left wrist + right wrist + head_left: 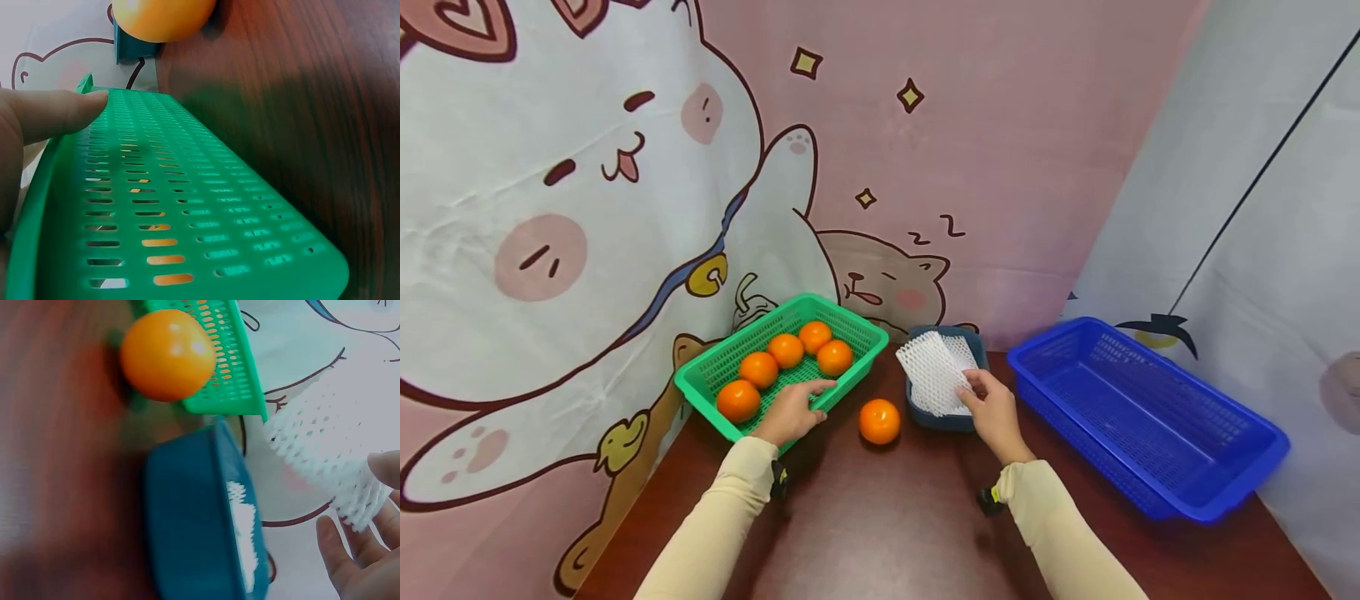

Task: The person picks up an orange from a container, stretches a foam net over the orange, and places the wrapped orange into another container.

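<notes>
My right hand pinches a white foam net sleeve by its lower right edge, between thumb and fingers. The sleeve is lifted over a small dark teal basket, where more white foam netting shows. My left hand is at the near rim of a green basket, fingers over the inner side and thumb outside, with a wide gap between thumb and forefinger. Between the hands, a single orange sits on the table. Several more oranges lie inside the green basket.
A larger blue basket stands at the right with nothing in it. All three baskets rest on the dark red-brown wooden table. Behind them hangs a cloth backdrop with cartoon animals.
</notes>
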{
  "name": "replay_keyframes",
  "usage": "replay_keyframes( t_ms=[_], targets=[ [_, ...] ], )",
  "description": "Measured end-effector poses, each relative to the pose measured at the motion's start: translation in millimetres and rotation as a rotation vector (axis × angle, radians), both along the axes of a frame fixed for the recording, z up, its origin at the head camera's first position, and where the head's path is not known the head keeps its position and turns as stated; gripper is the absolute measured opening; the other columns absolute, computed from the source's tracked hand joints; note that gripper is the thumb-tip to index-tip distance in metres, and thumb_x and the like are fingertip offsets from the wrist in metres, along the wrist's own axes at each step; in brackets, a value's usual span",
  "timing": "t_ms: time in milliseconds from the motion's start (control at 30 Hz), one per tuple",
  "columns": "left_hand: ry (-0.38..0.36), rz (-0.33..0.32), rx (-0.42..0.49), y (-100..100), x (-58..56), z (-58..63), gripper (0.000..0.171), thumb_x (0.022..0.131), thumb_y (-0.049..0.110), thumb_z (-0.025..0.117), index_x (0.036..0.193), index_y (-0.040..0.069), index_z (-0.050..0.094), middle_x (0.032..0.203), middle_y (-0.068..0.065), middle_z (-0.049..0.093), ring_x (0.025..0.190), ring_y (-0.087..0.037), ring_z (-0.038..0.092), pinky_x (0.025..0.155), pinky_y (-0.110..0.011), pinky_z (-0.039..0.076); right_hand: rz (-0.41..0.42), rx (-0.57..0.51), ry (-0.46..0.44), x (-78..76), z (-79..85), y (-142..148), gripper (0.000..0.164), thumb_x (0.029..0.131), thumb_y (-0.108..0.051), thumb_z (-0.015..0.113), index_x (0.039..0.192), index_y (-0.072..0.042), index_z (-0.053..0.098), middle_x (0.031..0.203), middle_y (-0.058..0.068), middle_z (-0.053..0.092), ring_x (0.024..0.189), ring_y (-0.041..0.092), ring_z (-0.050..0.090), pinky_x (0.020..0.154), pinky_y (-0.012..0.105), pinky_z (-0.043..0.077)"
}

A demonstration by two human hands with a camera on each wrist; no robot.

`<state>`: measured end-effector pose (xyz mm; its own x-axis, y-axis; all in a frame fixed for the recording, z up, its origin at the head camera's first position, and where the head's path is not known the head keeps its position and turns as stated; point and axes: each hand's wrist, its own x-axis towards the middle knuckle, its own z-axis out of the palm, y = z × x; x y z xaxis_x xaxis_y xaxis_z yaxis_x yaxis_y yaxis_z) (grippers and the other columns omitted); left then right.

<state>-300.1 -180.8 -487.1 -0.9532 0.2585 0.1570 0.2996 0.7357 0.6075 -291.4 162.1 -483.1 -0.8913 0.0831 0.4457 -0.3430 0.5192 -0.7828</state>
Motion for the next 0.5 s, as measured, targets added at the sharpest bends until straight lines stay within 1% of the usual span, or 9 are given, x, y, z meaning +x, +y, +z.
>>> replay_keyframes(
  t_ms=[67, 133, 200, 300, 367, 433, 500],
  targets=[
    [-0.005, -0.003, -0.009, -0.7, 0.6, 0.8, 0.057, 0.081, 0.008, 0.078, 0.134, 0.02, 0.061, 0.126, -0.007, 0.063, 0.111, -0.027, 0.059, 0.087, -0.043, 0.049, 0.011, -0.021, -0.013, 6.0, -6.5, 0.4, 0.024, 0.083, -0.001, 0.074, 0.106, 0.002, 0.068, 0.093, 0.015, 0.068, 0.086, 0.027, 0.061, 0.072, 0.033, 0.05],
    [0.005, -0.002, -0.031, 0.1, 1.4, 2.3, 0.055, 0.083, 0.012, 0.077, 0.135, 0.02, 0.059, 0.13, -0.006, 0.06, 0.118, -0.028, 0.055, 0.093, -0.047, 0.046, 0.023, -0.029, -0.02, 10.9, -13.3, 0.4, 0.022, 0.082, 0.0, 0.075, 0.103, 0.002, 0.067, 0.092, 0.014, 0.068, 0.085, 0.026, 0.061, 0.071, 0.031, 0.05],
    [0.055, -0.012, -0.059, 3.5, 1.0, 3.6, 0.053, 0.085, 0.019, 0.076, 0.135, 0.018, 0.058, 0.133, -0.006, 0.057, 0.121, -0.029, 0.053, 0.097, -0.048, 0.044, 0.038, -0.038, -0.023, 15.2, -20.0, 0.0, 0.021, 0.081, 0.0, 0.076, 0.101, 0.001, 0.067, 0.093, 0.014, 0.069, 0.087, 0.026, 0.062, 0.074, 0.035, 0.051],
    [0.171, -0.035, -0.061, 16.5, 2.7, 8.1, 0.05, 0.089, 0.027, 0.072, 0.136, 0.017, 0.058, 0.135, -0.006, 0.054, 0.121, -0.028, 0.052, 0.098, -0.05, 0.042, 0.058, -0.044, -0.031, 20.8, -30.6, -1.0, 0.02, 0.08, 0.0, 0.077, 0.098, 0.0, 0.068, 0.093, 0.013, 0.07, 0.089, 0.028, 0.064, 0.077, 0.044, 0.052],
    [0.261, -0.065, -0.021, 29.6, 5.2, 12.1, 0.046, 0.091, 0.03, 0.069, 0.135, 0.017, 0.059, 0.135, -0.006, 0.054, 0.12, -0.027, 0.053, 0.098, -0.048, 0.043, 0.074, -0.054, -0.038, 25.0, -35.8, -2.3, 0.02, 0.079, 0.0, 0.077, 0.096, 0.0, 0.068, 0.092, 0.012, 0.07, 0.089, 0.028, 0.065, 0.079, 0.048, 0.051],
    [0.324, -0.092, 0.054, 45.1, 10.4, 18.0, 0.041, 0.093, 0.028, 0.068, 0.131, 0.017, 0.061, 0.134, -0.005, 0.054, 0.119, -0.024, 0.054, 0.097, -0.046, 0.044, 0.087, -0.065, -0.049, 28.3, -40.0, -3.8, 0.02, 0.079, 0.0, 0.078, 0.095, -0.001, 0.068, 0.09, 0.011, 0.07, 0.089, 0.028, 0.065, 0.079, 0.049, 0.051],
    [0.366, -0.132, 0.134, 59.9, 16.4, 24.8, 0.034, 0.093, 0.024, 0.068, 0.126, 0.016, 0.065, 0.132, -0.003, 0.056, 0.115, -0.022, 0.056, 0.093, -0.041, 0.047, 0.1, -0.08, -0.058, 31.2, -42.5, -5.6, 0.019, 0.078, 0.0, 0.078, 0.094, -0.002, 0.067, 0.089, 0.01, 0.07, 0.088, 0.027, 0.065, 0.078, 0.045, 0.052]
  ],
)
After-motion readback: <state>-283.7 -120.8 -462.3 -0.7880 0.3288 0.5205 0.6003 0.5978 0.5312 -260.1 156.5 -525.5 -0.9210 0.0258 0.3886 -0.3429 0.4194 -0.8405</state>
